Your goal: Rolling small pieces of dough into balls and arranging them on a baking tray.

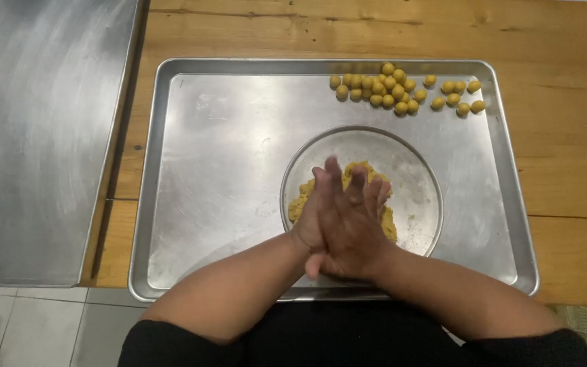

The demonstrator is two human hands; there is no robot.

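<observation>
My right hand (pixel 353 219) lies flat on top of my left hand (pixel 309 224), palm against palm, fingers stretched out and pointing away from me. Anything between the palms is hidden. The hands hover over a clear glass bowl (pixel 424 178) that holds a lump of yellow dough (pixel 297 204), partly covered by my hands. The bowl stands on a large metal tray (pixel 225 149). Several small yellow dough balls (pixel 383 88) sit in a cluster at the tray's far right corner.
The tray rests on a wooden table (pixel 568 156). A steel work surface (pixel 35 136) adjoins the table on the left. Tiled floor (pixel 28 326) shows at the lower left.
</observation>
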